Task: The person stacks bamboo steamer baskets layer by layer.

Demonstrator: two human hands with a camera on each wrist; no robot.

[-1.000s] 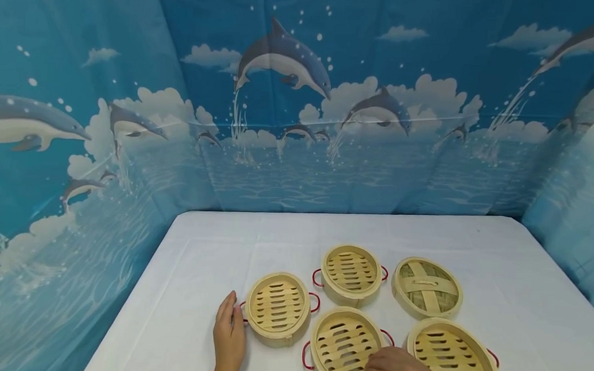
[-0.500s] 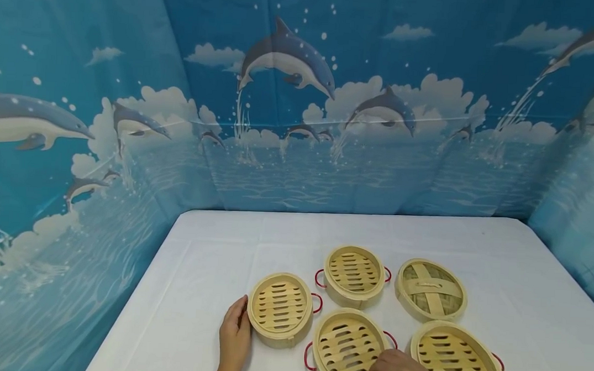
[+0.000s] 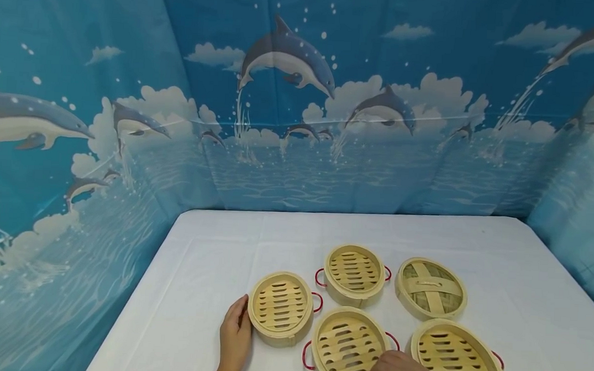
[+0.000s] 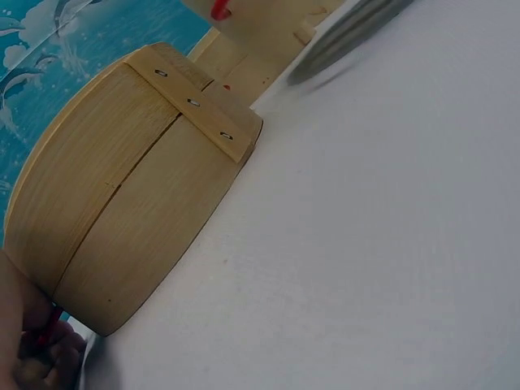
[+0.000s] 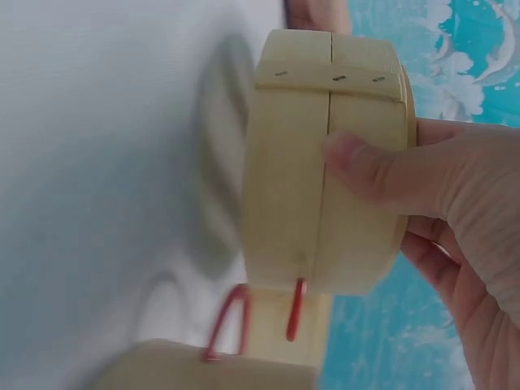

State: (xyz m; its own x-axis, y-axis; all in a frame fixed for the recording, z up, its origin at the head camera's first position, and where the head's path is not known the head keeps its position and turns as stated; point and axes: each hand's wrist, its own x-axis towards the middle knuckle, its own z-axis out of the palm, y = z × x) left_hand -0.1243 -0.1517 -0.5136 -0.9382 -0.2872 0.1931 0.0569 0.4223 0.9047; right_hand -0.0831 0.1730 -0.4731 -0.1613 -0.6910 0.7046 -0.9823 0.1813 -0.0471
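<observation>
Small round bamboo steamer baskets with slatted bottoms and red side handles lie on the white table. My left hand point(image 3: 235, 335) is at the left side of the leftmost steamer basket point(image 3: 280, 306); in the left wrist view its fingers point(image 4: 61, 357) curl at the red handle. My right hand point(image 3: 403, 370) grips the rim of the front middle steamer basket point(image 3: 337, 348). In the right wrist view the thumb point(image 5: 366, 166) presses the outer wall of that basket point(image 5: 288, 179), the other fingers go inside, and a striped shadow shows beside it, apart from its base.
Behind stands another steamer basket point(image 3: 353, 272) with red handles. To its right lies a woven bamboo lid point(image 3: 431, 288) with a crossed strap. A further steamer basket point(image 3: 449, 355) sits front right, near my right hand. A dolphin-print curtain point(image 3: 298, 152) surrounds the table point(image 3: 204, 259).
My left hand has closed in on the leftmost basket's handle, its fingers now curled there. The front middle basket has shifted very slightly in my right hand. The other baskets stay put.
</observation>
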